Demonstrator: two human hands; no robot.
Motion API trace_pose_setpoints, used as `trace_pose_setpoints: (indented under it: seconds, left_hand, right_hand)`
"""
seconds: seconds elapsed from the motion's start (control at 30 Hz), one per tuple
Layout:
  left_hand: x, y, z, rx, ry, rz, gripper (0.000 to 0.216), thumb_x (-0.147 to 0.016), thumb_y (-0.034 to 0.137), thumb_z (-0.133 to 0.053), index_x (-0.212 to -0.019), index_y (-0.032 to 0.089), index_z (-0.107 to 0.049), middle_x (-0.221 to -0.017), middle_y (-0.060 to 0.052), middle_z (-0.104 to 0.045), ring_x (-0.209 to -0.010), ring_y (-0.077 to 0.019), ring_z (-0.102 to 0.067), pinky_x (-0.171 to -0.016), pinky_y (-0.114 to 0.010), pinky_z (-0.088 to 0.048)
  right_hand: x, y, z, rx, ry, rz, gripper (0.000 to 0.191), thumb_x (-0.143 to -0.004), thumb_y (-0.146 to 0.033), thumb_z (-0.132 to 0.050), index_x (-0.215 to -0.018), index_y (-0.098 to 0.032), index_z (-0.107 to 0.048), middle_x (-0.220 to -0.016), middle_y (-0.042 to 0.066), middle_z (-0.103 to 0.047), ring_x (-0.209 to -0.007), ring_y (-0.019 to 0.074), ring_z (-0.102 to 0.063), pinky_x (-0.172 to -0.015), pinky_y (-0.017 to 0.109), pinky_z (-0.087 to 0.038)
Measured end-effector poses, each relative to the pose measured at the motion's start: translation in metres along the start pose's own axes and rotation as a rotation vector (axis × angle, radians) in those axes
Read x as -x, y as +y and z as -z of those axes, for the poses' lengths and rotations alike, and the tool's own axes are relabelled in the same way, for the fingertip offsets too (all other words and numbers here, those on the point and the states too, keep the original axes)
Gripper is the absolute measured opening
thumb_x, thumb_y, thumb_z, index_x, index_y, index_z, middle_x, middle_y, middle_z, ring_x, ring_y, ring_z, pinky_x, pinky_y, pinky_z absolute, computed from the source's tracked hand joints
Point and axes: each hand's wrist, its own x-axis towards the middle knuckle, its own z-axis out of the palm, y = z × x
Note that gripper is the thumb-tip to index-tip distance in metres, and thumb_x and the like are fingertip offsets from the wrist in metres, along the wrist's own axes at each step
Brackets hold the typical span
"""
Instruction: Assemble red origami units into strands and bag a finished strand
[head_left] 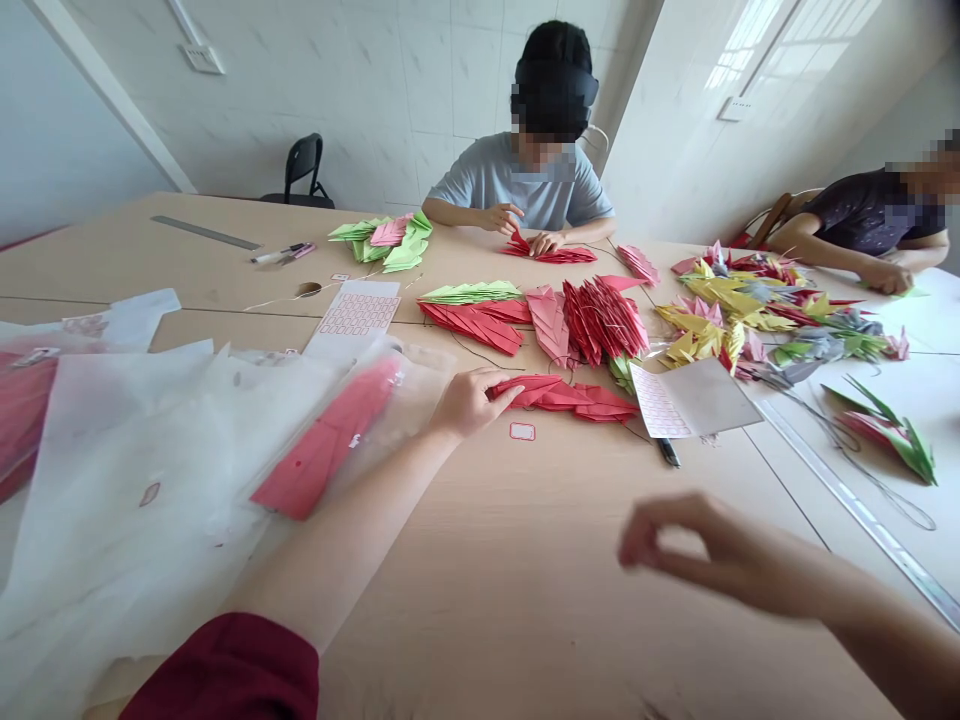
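My left hand reaches forward across the wooden table and closes its fingers on the near end of a row of red folded paper pieces. A small red-bordered sticker lies just beside that hand. My right hand hovers above the table at the lower right, blurred, fingers curled toward the thumb with nothing visible in them. A sheet of stickers lies right of the red pieces.
Clear plastic bags with red paper cover the left. Stacks of red, green and pink folded paper fill the middle. A person opposite folds red paper; another person sits right beside yellow pieces. A metal ruler lies right.
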Motion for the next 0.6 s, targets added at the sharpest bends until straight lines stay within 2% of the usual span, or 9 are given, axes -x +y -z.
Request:
trace_pose_setpoints:
  seconds: [0.07, 0.13, 0.17, 0.23, 0.3, 0.37, 0.47, 0.53, 0.6]
  left_hand:
    - [0.001, 0.001, 0.002, 0.004, 0.013, 0.0, 0.018, -0.086, 0.033, -0.064, -0.084, 0.017, -0.073, -0.08, -0.004, -0.072, -0.072, -0.0147, -0.064, -0.069, -0.026, -0.048]
    - [0.002, 0.002, 0.003, 0.004, 0.006, 0.004, 0.019, -0.087, 0.033, -0.063, -0.084, 0.018, -0.073, -0.079, -0.003, -0.072, -0.072, -0.0142, -0.064, -0.068, -0.025, -0.048]
    - [0.003, 0.002, 0.004, 0.007, -0.002, 0.004, 0.019, -0.088, 0.033, -0.063, -0.084, 0.018, -0.074, -0.078, -0.003, -0.071, -0.071, -0.0138, -0.063, -0.067, -0.025, -0.048]
    - [0.003, 0.001, 0.005, 0.019, -0.022, -0.002, 0.017, -0.089, 0.031, -0.062, -0.086, 0.019, -0.074, -0.078, -0.003, -0.072, -0.071, -0.0133, -0.064, -0.067, -0.024, -0.048]
    - [0.003, 0.001, 0.006, 0.027, -0.035, -0.005, 0.015, -0.088, 0.029, -0.062, -0.086, 0.019, -0.074, -0.08, -0.003, -0.072, -0.074, -0.0134, -0.065, -0.069, -0.024, -0.05]
    - [0.003, 0.0, 0.006, 0.026, -0.034, 0.002, 0.014, -0.088, 0.029, -0.064, -0.086, 0.02, -0.074, -0.082, -0.003, -0.073, -0.075, -0.0142, -0.066, -0.071, -0.025, -0.051]
    - [0.002, 0.0, 0.006, 0.035, -0.014, -0.003, 0.012, -0.086, 0.029, -0.066, -0.09, 0.021, -0.074, -0.085, -0.004, -0.074, -0.079, -0.0156, -0.067, -0.074, -0.026, -0.052]
    - [0.002, 0.0, 0.006, 0.051, -0.012, -0.026, 0.012, -0.086, 0.025, -0.066, -0.095, 0.021, -0.073, -0.089, -0.004, -0.074, -0.082, -0.0158, -0.068, -0.076, -0.027, -0.053]
    - [0.002, 0.001, 0.007, 0.06, -0.012, -0.051, 0.012, -0.085, 0.02, -0.066, -0.096, 0.02, -0.072, -0.09, -0.004, -0.073, -0.083, -0.0151, -0.067, -0.077, -0.026, -0.053]
  right_hand:
    - [-0.052, 0.02, -0.005, -0.158, -0.046, -0.061, 0.014, -0.088, -0.034, -0.063, -0.081, -0.022, -0.068, -0.08, 0.002, -0.071, -0.072, 0.0154, -0.067, -0.064, 0.027, -0.057]
    - [-0.098, 0.038, -0.018, -0.223, 0.194, -0.08, 0.016, -0.082, -0.036, -0.069, -0.079, -0.02, -0.067, -0.081, 0.004, -0.071, -0.075, 0.0184, -0.067, -0.069, 0.032, -0.057]
    - [-0.116, 0.045, -0.027, -0.261, 0.268, -0.065, 0.017, -0.082, -0.036, -0.07, -0.081, -0.02, -0.067, -0.082, 0.004, -0.071, -0.076, 0.0187, -0.067, -0.071, 0.034, -0.057]
    - [-0.137, 0.054, -0.046, -0.352, 0.298, -0.016, 0.016, -0.082, -0.035, -0.07, -0.083, -0.019, -0.067, -0.085, 0.005, -0.071, -0.079, 0.0184, -0.068, -0.075, 0.035, -0.057]
    - [-0.141, 0.059, -0.059, -0.413, 0.305, 0.022, 0.014, -0.082, -0.033, -0.069, -0.084, -0.02, -0.066, -0.086, 0.004, -0.07, -0.081, 0.0181, -0.067, -0.076, 0.034, -0.057]
    - [-0.136, 0.063, -0.065, -0.373, 0.326, 0.035, 0.011, -0.083, -0.031, -0.069, -0.084, -0.02, -0.064, -0.085, 0.004, -0.069, -0.08, 0.0175, -0.066, -0.074, 0.033, -0.057]
    - [-0.128, 0.07, -0.06, -0.117, 0.457, 0.128, 0.006, -0.085, -0.026, -0.066, -0.084, -0.022, -0.063, -0.08, 0.003, -0.067, -0.075, 0.0171, -0.063, -0.068, 0.032, -0.053]
    - [-0.128, 0.074, -0.055, 0.121, 0.551, 0.233, 0.004, -0.086, -0.025, -0.065, -0.089, -0.023, -0.063, -0.085, 0.004, -0.068, -0.08, 0.0196, -0.062, -0.073, 0.037, -0.051]
    - [-0.131, 0.079, -0.052, 0.293, 0.584, 0.295, 0.014, -0.085, -0.026, -0.067, -0.099, -0.023, -0.064, -0.098, 0.007, -0.067, -0.093, 0.0236, -0.061, -0.082, 0.042, -0.047]
